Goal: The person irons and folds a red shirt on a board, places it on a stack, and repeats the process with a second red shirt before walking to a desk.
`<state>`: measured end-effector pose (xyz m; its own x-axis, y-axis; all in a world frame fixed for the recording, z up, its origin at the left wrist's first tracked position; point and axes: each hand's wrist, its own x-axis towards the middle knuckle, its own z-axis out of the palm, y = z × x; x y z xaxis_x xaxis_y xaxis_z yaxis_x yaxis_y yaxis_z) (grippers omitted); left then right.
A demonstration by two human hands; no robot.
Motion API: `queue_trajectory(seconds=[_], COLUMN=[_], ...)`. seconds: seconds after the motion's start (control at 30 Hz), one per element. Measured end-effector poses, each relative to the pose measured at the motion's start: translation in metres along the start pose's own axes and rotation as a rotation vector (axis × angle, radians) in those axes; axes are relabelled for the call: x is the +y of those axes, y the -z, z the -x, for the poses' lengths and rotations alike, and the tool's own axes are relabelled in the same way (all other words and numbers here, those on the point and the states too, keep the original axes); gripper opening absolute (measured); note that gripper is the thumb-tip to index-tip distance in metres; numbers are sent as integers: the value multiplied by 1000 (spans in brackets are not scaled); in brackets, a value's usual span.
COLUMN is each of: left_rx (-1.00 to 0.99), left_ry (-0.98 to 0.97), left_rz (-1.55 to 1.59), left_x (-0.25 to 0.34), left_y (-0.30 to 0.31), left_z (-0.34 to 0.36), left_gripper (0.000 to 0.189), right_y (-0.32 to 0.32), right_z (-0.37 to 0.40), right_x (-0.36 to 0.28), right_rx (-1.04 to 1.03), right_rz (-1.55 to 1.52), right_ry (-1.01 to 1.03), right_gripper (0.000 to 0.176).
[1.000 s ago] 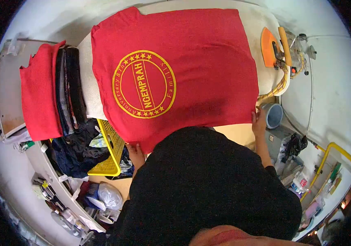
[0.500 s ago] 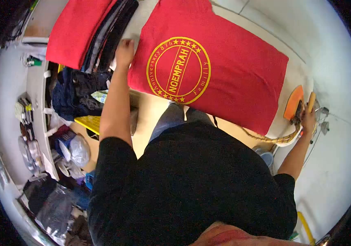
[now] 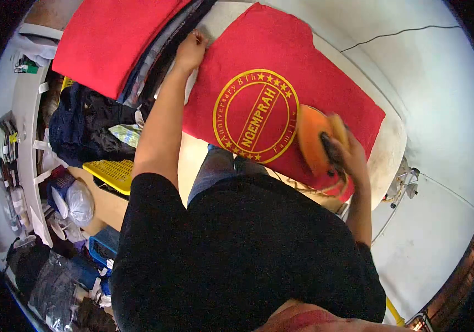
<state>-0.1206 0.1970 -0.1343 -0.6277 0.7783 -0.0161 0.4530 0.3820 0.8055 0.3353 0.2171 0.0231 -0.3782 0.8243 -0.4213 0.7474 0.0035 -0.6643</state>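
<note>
A red shirt point(image 3: 336, 94) with a round yellow print lies spread on the pale ironing surface point(image 3: 389, 149). My right hand point(image 3: 349, 152) grips an orange iron point(image 3: 313, 138) by its handle; the iron is over the shirt, just right of the print, and slightly blurred. At the shirt's upper left edge is my left hand point(image 3: 191, 51), its fingers closed at the fabric's border; whether they pinch any cloth is too small to tell.
Folded red cloth point(image 3: 101, 47) and dark garments point(image 3: 165, 47) are stacked at the upper left. Below them are dark clothes point(image 3: 90, 124), a yellow basket point(image 3: 110, 174) and a white plastic bag point(image 3: 79, 203). A cord hangs near the surface's front edge.
My right hand has brought the iron leftward from the far right end of the surface onto the shirt. My left hand stays by the shirt's left edge. The whole view has shifted somewhat.
</note>
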Motion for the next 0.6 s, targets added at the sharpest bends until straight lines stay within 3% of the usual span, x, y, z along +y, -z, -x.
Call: queue_trajectory(seconds=[0.07,0.17,0.23,0.27,0.3,0.33,0.37,0.47,0.5,0.57,0.6], left_rx=[-167,-168,-245,-243,-269,-295,-296,-395,-385,-379,-365], left_ry=[76,123,213,217,142,67,71,0,86,176,240], left_rz=[184,316,328,331,189,48,52,183,367,554,583], left_x=[-6,-19,-5,-5,-6,-8,-17,-41,-43,-47,-49], left_y=[6,8,30,37,42,47,48,58,63,70,74], left_z=[1,10,34,53,71,87,102,137,143,148,149], left_gripper=[20,23,28,28,28,28,28,22,19,17,15], right_y=[-36,-84,-108,-115,-119,-120,-121,-120,-121,-124,-129], right_z=[-39,-100,-146,-169,-188,-198,-215,-235,-231,-214,-196], right_x=[-43,-100,-130,-142,-154,-168,-178,-189,-184,-172,-166], right_rx=[-109,-171,-154,-86,-18,-19,22,14,19,-283,-326], right_rz=[206,325,487,520,554,369,444,422,424,281,395], right_ry=[183,491,425,487,550,529,472,518,509,419,459], right_gripper=[60,61,56,56,56,57,58,58,58,61,65])
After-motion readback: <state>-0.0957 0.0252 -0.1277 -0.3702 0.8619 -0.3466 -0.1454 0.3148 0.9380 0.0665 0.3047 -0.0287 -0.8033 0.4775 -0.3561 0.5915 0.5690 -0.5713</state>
